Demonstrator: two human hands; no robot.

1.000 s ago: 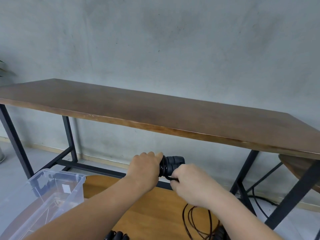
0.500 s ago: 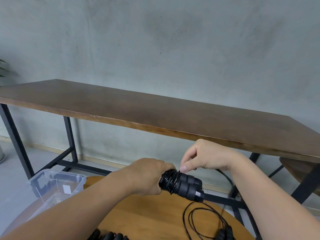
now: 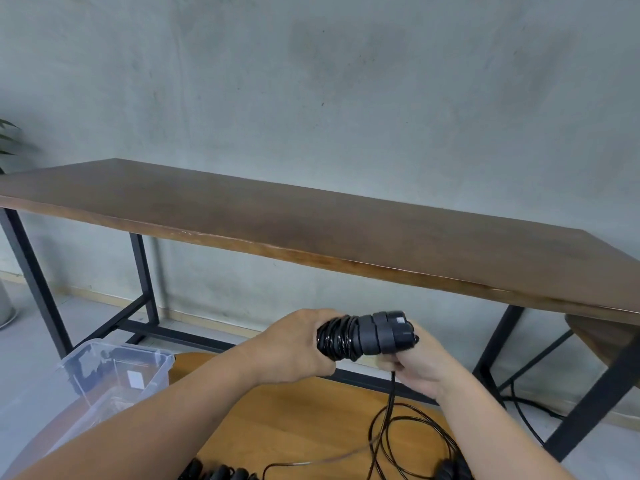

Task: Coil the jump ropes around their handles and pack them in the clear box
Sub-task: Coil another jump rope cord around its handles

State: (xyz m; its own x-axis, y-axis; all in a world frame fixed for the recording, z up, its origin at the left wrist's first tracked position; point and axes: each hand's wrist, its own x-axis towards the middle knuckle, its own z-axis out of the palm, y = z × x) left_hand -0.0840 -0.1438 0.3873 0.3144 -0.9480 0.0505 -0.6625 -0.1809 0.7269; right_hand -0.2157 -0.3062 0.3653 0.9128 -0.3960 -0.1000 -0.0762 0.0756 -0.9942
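L hand [image 3: 294, 344] is gripping the black ribbed jump-rope handles [image 3: 377, 332] at lower centre, long axis running left-right. R hand [image 3: 420, 365], just below their right end, is pinching the thin black cord [image 3: 389, 410], which is trailing downward. See-through plastic box [image 3: 104, 372] is sitting lower left, nearer the L hand.

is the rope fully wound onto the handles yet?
No: loose rope hangs from the right hand down to the round table.

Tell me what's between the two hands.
In the head view, the black handles, wound with rope, span from left hand to right hand.
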